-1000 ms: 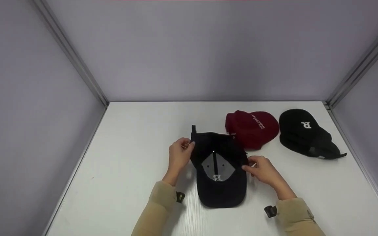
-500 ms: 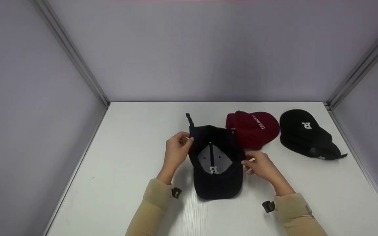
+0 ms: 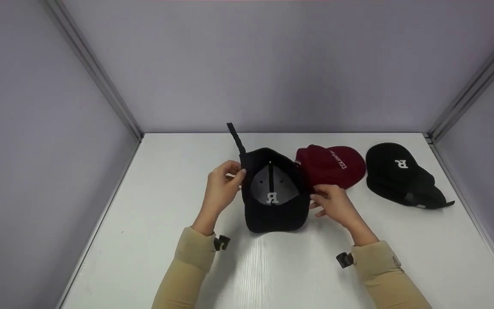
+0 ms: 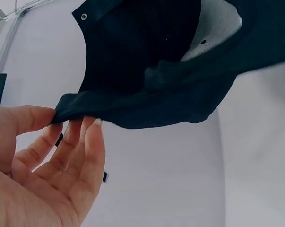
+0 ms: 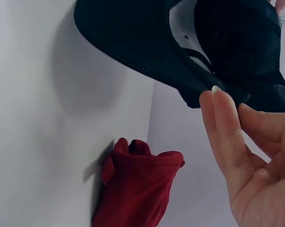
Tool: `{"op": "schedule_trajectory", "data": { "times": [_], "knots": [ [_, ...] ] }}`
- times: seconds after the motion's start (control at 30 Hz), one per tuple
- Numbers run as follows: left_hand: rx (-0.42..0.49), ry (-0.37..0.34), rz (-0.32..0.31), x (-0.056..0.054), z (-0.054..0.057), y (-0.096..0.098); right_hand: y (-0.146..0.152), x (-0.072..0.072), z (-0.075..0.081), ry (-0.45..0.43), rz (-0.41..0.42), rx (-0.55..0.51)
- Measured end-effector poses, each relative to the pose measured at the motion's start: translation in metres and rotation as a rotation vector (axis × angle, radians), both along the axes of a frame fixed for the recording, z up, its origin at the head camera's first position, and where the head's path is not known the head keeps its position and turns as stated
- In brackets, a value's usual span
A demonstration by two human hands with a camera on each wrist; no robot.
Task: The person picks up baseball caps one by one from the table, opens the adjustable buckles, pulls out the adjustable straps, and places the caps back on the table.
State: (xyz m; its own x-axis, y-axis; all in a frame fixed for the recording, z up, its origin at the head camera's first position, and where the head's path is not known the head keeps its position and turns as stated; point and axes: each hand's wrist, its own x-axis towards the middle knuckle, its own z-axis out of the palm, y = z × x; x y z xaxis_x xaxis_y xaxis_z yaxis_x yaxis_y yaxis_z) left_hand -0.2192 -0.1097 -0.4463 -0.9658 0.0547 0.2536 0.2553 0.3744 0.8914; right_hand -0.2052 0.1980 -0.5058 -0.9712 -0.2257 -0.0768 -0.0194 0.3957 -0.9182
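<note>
Between both hands, a black baseball cap (image 3: 277,219) is held with its inside facing the head camera and its brim towards the person. Its loose back strap (image 3: 236,138) sticks up at the far left. The left hand (image 3: 222,185) pinches the sweatband edge on the left, thumb on one face and fingers behind, as the left wrist view shows. On the opposite edge, near the brim, the right hand (image 3: 336,206) pinches with thumb and fingertips. In the right wrist view, the cap's brim (image 5: 128,38) hangs above the white table with a shadow beneath.
A red cap (image 3: 337,165) lies just behind the right hand, partly overlapped by the held cap. To its right rests another black cap (image 3: 395,176) with a white letter. Grey panels (image 3: 247,68) wall the white table (image 3: 152,206) at the back and sides.
Both hands have carried the black cap away from the person and slightly left, and it is raised more. Its strap now points further up and left. The other caps stayed put.
</note>
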Motion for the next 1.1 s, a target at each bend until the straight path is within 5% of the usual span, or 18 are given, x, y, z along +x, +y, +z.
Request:
{"op": "schedule_trajectory", "data": {
  "times": [0.17, 0.5, 0.9, 1.1],
  "knots": [
    [0.047, 0.011, -0.053, -0.005, 0.004, -0.007, -0.006, -0.009, 0.002, 0.072, -0.022, -0.009],
    [0.118, 0.067, -0.078, -0.012, -0.006, -0.018, -0.023, -0.025, -0.007, 0.13, -0.108, -0.11],
    [0.06, 0.177, -0.084, -0.01, -0.043, -0.031, -0.032, -0.042, -0.038, 0.076, -0.118, -0.363],
    [-0.068, 0.194, -0.108, -0.003, -0.062, -0.038, -0.031, -0.043, -0.047, -0.033, -0.087, -0.345]
  ]
}}
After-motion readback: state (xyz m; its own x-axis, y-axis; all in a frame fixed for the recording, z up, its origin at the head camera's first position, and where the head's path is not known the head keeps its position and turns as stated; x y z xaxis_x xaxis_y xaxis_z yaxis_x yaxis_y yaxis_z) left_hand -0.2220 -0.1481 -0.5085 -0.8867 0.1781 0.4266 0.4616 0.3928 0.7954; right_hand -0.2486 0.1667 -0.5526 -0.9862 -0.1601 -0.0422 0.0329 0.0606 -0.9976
